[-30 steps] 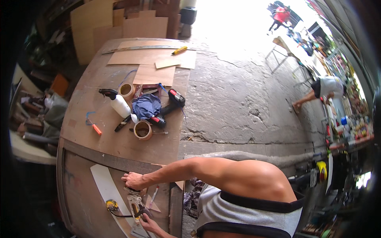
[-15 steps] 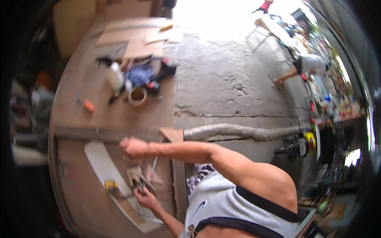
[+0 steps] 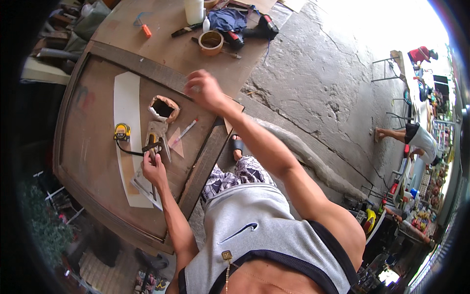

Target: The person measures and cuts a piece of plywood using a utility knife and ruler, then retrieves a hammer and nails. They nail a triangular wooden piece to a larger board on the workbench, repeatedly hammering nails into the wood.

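Note:
My left hand (image 3: 154, 169) is closed around a small dark hand tool (image 3: 154, 145) with a crossbar, above the recessed wooden panel (image 3: 93, 166). Its exact kind is unclear. My right hand (image 3: 204, 90) hovers past the panel's far rim, fingers loosely curled and apart, with nothing visible in it. Between the hands stands an open brown paper bag (image 3: 171, 117) with a dark inside. A long pale curved board (image 3: 126, 93) lies to the left, with a yellow and black tape measure (image 3: 122, 131) on it. Beside the tool are a pen (image 3: 186, 131) and a thin triangular wood piece (image 3: 176, 145).
Farther along the bench (image 3: 166, 56) are a roll of brown tape (image 3: 211, 43), a cordless drill (image 3: 264, 28), a blue cloth (image 3: 227, 19) and an orange-handled tool (image 3: 146, 31). A grey duct (image 3: 303, 149) runs along the concrete floor. Another person (image 3: 421, 144) bends at the right.
My view has turned and come closer over the panel. My right hand has moved from over the paper bag to beyond the far rim. My left hand still holds the dark tool.

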Action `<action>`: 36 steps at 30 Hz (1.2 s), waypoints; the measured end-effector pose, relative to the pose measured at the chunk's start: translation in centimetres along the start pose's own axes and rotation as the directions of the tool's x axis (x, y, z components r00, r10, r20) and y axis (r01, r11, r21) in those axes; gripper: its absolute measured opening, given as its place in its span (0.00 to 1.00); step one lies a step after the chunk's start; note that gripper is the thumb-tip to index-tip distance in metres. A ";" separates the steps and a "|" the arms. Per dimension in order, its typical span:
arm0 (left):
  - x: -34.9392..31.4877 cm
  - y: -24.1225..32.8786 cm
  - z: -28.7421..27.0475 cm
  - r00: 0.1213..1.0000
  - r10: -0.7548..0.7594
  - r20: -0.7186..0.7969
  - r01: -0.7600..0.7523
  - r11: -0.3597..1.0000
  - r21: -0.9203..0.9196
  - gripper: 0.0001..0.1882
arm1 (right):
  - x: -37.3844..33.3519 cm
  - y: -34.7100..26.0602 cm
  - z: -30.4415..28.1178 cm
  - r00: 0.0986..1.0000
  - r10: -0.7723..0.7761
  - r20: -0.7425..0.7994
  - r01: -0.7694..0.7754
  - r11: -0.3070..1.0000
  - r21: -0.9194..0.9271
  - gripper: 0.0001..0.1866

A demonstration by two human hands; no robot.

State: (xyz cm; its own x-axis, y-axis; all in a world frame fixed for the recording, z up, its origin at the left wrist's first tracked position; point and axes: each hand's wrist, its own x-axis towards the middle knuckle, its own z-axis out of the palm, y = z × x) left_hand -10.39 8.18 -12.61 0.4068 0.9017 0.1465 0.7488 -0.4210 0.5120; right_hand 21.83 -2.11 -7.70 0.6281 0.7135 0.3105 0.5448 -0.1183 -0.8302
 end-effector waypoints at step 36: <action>-1.4 28.7 10.8 0.756 0.443 0.481 -0.015 0.746 -0.665 0.16 | -17.6 -0.1 -12.0 0.614 0.771 0.170 -0.562 0.276 0.780 0.10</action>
State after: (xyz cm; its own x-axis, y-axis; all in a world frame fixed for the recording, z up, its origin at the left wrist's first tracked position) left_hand 16.14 -6.23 -7.26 0.8914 0.4480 -0.0691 0.2047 -0.2619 0.9431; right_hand 17.36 -22.92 -7.54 0.7113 0.4641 -0.5279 -0.6358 0.1047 -0.7647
